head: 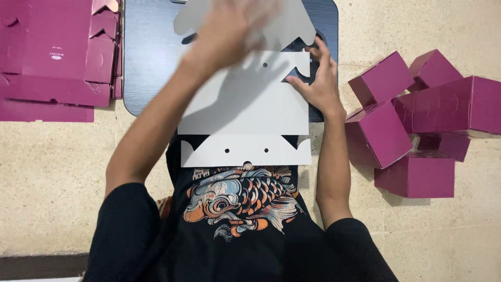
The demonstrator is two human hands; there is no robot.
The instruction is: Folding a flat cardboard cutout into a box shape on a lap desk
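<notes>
A flat die-cut cardboard blank (245, 104), white side up, lies across the near edge of a dark lap desk (148, 52) that rests on a beige floor (57, 172). The near end of the blank overhangs the near edge of the desk and reaches the person's black printed shirt (240, 203).

The left hand (235, 26) is blurred and sits over the far end of the blank, near the far edge of the desk. The fingers appear loosely spread over a raised far flap; whether they pinch the flap cannot be determined.

The right hand (318, 78) rests on the right edge of the blank, near the right edge of the desk. Its fingers are slightly spread, with the fingertips pressing a side tab of the blank.

A stack of flat magenta blanks (52, 57) lies on the floor just beside the left edge of the desk. A pile of assembled magenta boxes (417, 120) lies on the floor to the right of the desk.
</notes>
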